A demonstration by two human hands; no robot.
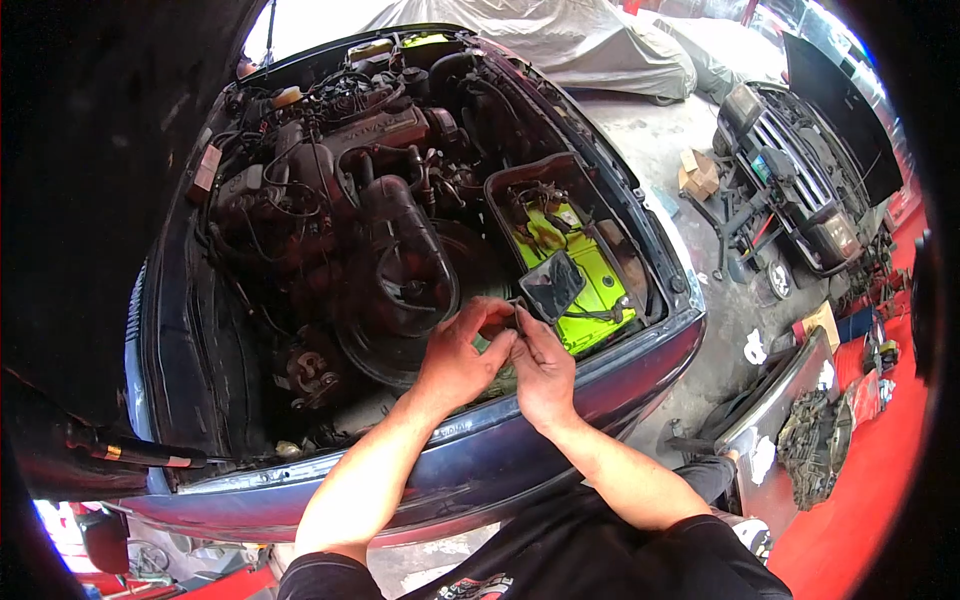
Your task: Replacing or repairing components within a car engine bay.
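Observation:
My left hand (pixel 470 355) and my right hand (pixel 540 365) meet above the front edge of an open engine bay, fingers pinched together around a small dark item (pixel 517 310) too small to name. Just behind my fingers, a dark, square, flat piece (pixel 550 285) lies on a bright yellow-green battery (pixel 600 275) with cables. A large black round housing with a curved duct (pixel 410 270) is left of my hands. The dark blue front body edge (pixel 630 380) runs beneath my forearms.
A raised dark hood (pixel 100 200) fills the left, with a strut (pixel 135 445). At right are a detached car front end (pixel 780 180), cardboard boxes (pixel 698 172), and a metal bench (pixel 750 430) with a greasy metal assembly (pixel 810 450). Covered cars (pixel 560 40) stand behind.

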